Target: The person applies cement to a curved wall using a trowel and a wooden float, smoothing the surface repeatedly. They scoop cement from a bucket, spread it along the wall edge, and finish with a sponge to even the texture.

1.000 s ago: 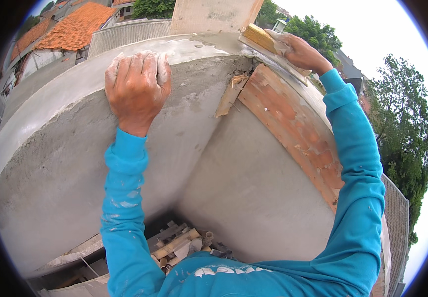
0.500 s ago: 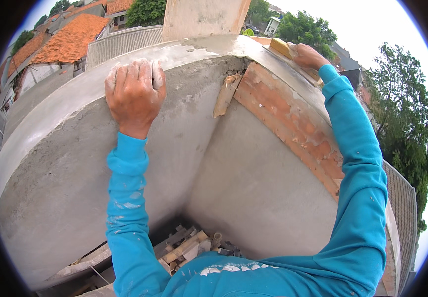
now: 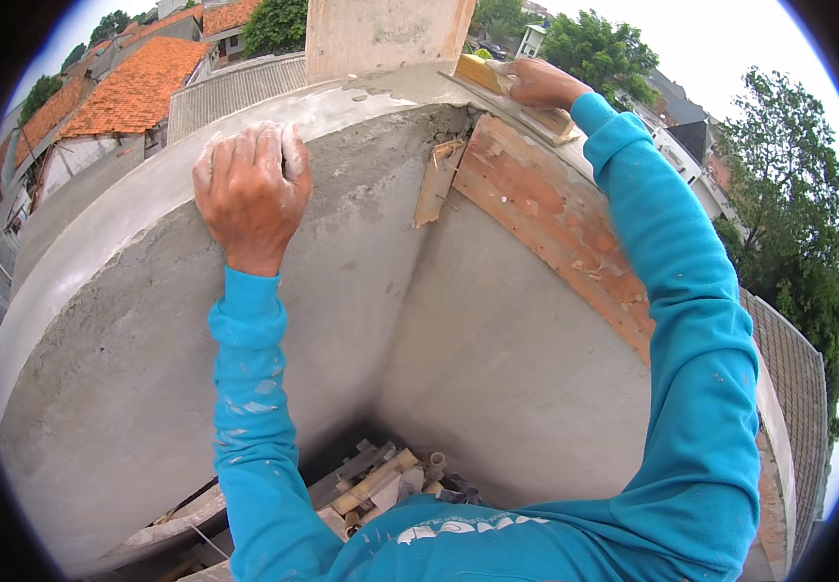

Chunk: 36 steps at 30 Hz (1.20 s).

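The fingertips of your left hand, bent over the rim of the plastered wall, are hidden; I cannot tell whether it grips. Your right hand clasps the yellow-handled plastering float atop the wall's corner.

Wide fisheye view from the person's head, tipped down and forward, with the blue shirt nearest at the lower edge, left hand and right hand within arm's reach, orange rooftops far off, upper left.
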Tool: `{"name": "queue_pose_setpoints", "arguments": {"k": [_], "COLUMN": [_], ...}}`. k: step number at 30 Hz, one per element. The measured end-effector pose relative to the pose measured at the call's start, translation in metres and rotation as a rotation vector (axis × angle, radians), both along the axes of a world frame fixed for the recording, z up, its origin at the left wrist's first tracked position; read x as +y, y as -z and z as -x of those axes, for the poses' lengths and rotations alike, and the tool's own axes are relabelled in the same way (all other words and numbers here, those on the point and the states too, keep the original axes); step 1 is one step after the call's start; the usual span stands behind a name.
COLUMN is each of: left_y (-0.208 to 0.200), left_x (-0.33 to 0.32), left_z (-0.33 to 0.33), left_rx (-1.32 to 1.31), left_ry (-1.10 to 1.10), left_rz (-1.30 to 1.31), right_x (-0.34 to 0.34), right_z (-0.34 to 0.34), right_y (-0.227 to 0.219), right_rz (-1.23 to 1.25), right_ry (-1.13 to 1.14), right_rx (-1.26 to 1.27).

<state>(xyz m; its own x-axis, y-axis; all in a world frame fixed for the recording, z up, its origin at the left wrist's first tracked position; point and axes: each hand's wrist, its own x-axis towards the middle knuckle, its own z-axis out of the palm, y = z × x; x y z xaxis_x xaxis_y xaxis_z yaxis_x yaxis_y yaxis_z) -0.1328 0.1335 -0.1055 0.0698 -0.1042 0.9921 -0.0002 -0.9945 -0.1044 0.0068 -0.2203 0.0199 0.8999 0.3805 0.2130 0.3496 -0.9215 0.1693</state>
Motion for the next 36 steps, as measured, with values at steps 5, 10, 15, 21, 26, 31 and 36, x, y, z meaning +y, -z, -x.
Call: {"name": "queue_pose_setpoints", "arguments": {"k": [5, 10, 15, 21, 26, 31, 36], "left_y": [0.001, -0.002, -0.003, -0.002, 0.000, 0.001, -0.001], "left_x": [0.009, -0.003, 0.000, -0.003, 0.002, 0.001, 0.000], "left_z": [0.004, 0.006, 0.007, 0.004, 0.007, 0.005, 0.003], "left_rx": [0.020, 0.100, 0.094, 0.056, 0.082, 0.099, 0.053], "left_ry": [-0.039, -0.052, -0.043, -0.020, -0.044, -0.058, -0.048], "left_rz": [-0.002, 0.058, 0.043, 0.033, 0.031, 0.033, 0.021], "right_x": [-0.078, -0.133, -0.037, 0.053, 0.007, -0.103, -0.123], "right_z": [0.021, 0.043, 0.021, -0.006, -0.011, 0.032, 0.057], "right_y": [-0.001, -0.014, -0.021, -0.006, -0.008, -0.007, -0.028], "right_rz": [0.019, 0.039, -0.064, 0.012, 0.087, 0.061, -0.045], "right_ry": [0.244, 0.322, 0.092, -0.053, 0.070, 0.344, 0.370], "right_rx": [0.100, 0.067, 0.025, -0.028, 0.048, 0.043, 0.045]}}
